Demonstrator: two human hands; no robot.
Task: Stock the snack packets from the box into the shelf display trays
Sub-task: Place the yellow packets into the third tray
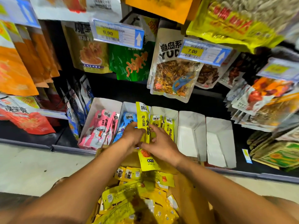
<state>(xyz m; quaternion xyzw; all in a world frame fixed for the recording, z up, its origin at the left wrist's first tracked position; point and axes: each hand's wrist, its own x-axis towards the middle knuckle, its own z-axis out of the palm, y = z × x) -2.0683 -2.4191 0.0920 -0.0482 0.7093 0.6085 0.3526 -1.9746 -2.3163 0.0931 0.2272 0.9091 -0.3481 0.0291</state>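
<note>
Glossy yellow packets (129,199), black-lettered, in cardboard box (191,191).

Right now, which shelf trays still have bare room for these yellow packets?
Bare: the fourth tray, right of the yellow tray, and the far-right tray. The yellow tray has room at its back. Crowded: pink tray, blue tray, and where left hand and right hand grip the yellow packets.

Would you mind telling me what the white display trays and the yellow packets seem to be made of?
White display trays: likely matte folded card, with creased flat panels. Yellow packets: seemingly glossy plastic film; highlights and crinkles show.
</note>
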